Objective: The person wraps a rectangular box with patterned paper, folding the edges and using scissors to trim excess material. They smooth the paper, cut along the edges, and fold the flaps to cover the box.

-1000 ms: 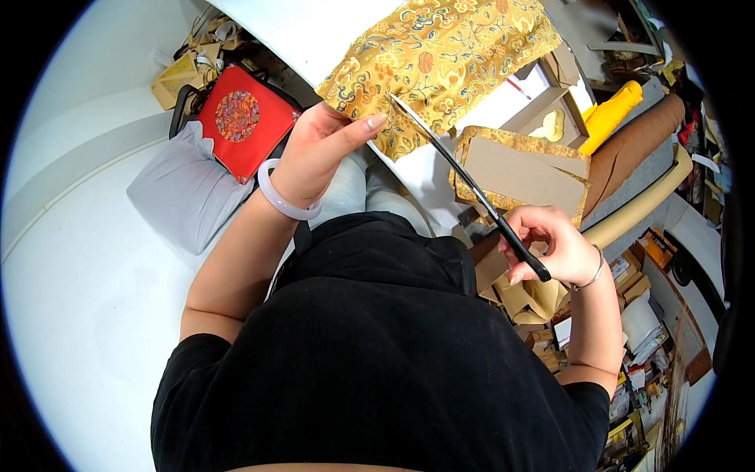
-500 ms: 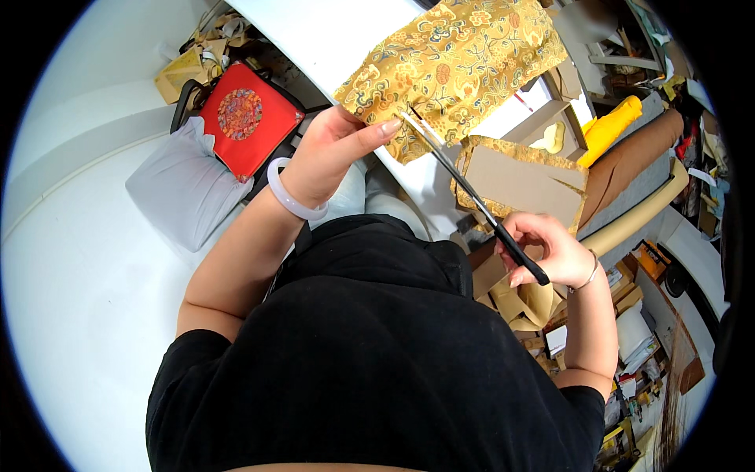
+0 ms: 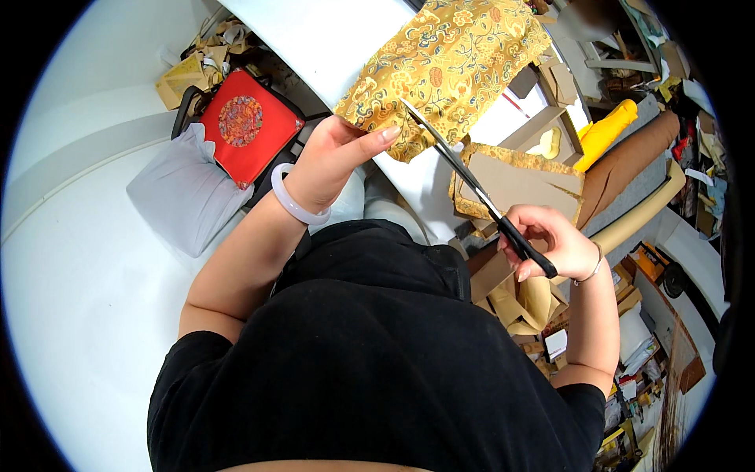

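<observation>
Gold brocade fabric (image 3: 452, 67) with a colourful floral pattern hangs over the near edge of the white table. My left hand (image 3: 338, 153) pinches its near left edge, thumb on top, fingers hidden beneath the cloth. In my right hand (image 3: 546, 240) are long scissors (image 3: 468, 177) with black handles, my fingers in and around the loops. Their blades point up and left, with the tips at the cloth just right of my left thumb. A grey board (image 3: 519, 181) edged with the same gold fabric lies at the table's edge, right of the blades.
A red cushion (image 3: 244, 122) rests on a black chair at left, with a grey bag (image 3: 177, 185) beside it. An open box (image 3: 543, 134) sits on the white table (image 3: 303, 39). Yellow and brown fabric rolls (image 3: 629, 165) lie at right; cluttered shelves stand beyond.
The scissors' blades have come closer together and their tips sit slightly further up on the cloth. The fabric has shifted a little to the left. My left hand keeps its pinch.
</observation>
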The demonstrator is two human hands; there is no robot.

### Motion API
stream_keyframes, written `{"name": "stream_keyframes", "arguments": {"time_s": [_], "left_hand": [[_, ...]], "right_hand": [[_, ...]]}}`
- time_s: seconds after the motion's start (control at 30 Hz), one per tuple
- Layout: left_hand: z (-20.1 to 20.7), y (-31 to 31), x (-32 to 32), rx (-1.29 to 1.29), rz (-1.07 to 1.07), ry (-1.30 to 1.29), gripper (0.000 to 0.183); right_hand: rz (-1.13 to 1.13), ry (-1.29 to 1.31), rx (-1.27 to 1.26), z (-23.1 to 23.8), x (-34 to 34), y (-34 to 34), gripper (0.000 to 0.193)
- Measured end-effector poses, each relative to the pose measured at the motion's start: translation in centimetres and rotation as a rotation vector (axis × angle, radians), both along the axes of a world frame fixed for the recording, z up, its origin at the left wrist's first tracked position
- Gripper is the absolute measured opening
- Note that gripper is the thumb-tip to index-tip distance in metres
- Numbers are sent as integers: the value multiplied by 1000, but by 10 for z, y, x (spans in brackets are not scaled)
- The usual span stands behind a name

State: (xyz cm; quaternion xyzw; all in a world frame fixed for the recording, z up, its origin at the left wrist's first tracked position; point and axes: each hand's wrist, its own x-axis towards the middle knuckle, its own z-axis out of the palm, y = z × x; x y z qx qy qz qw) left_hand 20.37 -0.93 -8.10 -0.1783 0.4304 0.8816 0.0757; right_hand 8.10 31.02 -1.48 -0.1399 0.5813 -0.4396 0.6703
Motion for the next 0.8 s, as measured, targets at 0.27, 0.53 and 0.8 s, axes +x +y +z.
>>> {"name": "stream_keyframes", "arguments": {"time_s": [0.27,0.53,0.8], "left_hand": [[-2,4,1,1,-5,9,37],[-3,2,0,-4,20,31,35],[-6,-2,-2,-12,-7,27,35]], "right_hand": [[134,113,-2,8,-37,-17,45],[213,87,34,21,-63,-36,44],[243,116,58,24,-79,-44,45]]}}
